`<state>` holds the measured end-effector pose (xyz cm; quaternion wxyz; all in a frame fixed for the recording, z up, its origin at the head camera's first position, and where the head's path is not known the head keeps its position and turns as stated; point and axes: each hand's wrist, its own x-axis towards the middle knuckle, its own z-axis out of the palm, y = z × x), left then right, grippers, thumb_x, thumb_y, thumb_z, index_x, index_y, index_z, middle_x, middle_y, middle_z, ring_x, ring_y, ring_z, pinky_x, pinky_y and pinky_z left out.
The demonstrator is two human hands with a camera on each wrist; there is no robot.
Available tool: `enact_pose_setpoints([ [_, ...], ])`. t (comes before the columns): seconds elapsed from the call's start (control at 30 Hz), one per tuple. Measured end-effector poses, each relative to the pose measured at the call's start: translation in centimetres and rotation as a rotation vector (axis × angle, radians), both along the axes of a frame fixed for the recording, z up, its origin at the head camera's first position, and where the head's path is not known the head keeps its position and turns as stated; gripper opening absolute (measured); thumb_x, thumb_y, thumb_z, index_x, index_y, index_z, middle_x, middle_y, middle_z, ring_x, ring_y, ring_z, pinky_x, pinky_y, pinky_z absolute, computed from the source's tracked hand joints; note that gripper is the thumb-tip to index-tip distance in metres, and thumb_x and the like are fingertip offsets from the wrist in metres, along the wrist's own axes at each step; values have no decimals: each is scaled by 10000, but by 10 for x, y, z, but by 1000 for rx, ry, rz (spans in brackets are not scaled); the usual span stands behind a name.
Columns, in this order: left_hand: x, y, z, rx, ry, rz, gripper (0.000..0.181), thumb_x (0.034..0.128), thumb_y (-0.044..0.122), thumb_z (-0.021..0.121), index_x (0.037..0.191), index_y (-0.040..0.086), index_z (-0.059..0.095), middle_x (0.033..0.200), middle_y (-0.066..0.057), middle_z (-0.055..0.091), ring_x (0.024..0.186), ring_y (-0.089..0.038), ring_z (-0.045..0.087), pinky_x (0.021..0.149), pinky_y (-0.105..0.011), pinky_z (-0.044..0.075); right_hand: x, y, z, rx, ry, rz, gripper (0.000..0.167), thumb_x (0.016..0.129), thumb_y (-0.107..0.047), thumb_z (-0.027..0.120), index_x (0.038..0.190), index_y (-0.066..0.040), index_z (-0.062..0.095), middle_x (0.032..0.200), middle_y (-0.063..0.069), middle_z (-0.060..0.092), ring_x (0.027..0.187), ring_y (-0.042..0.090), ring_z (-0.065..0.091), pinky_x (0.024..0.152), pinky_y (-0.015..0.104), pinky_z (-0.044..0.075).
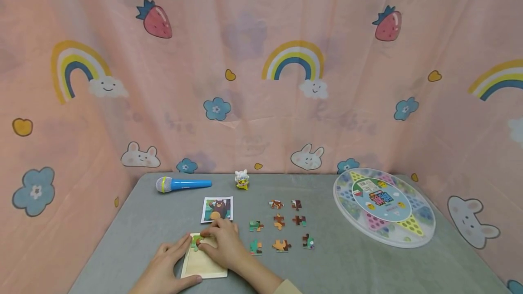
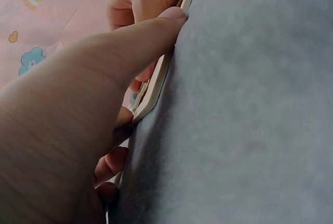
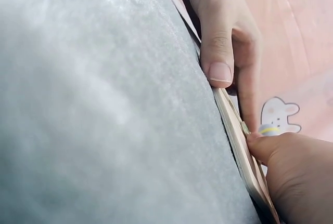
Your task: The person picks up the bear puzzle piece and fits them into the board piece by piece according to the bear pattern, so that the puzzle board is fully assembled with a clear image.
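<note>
your left hand point(image 1: 165, 264), thumb and fingers spread wide, touched the left and near edges of the tray point(image 1: 206, 265). your right hand point(image 1: 225, 243) pinched the piece point(image 1: 194, 243) in its far left corner, nearer you than the card point(image 1: 220, 205).

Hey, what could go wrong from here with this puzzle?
The right hand, working close by, might nudge the loose teal piece. If the left hand eases off the pale tray, the tray could shift, and the green piece in its corner might end up askew.
</note>
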<state>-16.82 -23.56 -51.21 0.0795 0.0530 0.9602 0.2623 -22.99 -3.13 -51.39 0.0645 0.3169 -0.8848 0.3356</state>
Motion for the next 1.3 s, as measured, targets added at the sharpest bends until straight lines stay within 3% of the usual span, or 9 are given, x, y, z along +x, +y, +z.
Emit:
enact_pose_setpoints([
  [0.53,1,-4,1,17,41,-60,1095,777,677,853,1600,66,470,1635,-144,479,1084,-221,494,874,-502,535,1,0,-6,24,102,3,217,951,-377,809,1102,-223,838,1083,-86,633,1005,40,512,883,290,375],
  [0.67,3,-5,0,-11,104,-118,1020,802,739,788,1566,113,538,1642,-94,481,1059,-192,485,829,-439,518,0,0,-5,24,97,0,233,949,-378,811,1117,-219,836,1093,-85,642,1008,40,512,866,275,364],
  [0.8,4,-6,0,-30,114,-155,950,827,784,721,1536,167,585,1646,-42,480,1031,-165,453,770,-369,475,0,-1,-5,21,88,-2,231,947,-369,817,1119,-216,836,1087,-85,643,1008,38,514,866,273,365],
  [1.03,2,-6,-2,-32,116,-169,961,836,789,708,1540,148,578,1641,-46,488,1026,-170,459,757,-368,471,0,0,0,25,42,-5,261,947,-362,818,1151,-200,822,1097,-96,657,1045,45,533,898,297,386],
  [1.3,2,-6,-6,-35,125,-154,956,830,769,734,1533,139,585,1638,-40,494,1035,-155,458,769,-352,478,-1,6,17,-36,-5,21,297,945,-293,825,1201,-144,801,1003,-67,717,982,33,569,919,314,436],
])
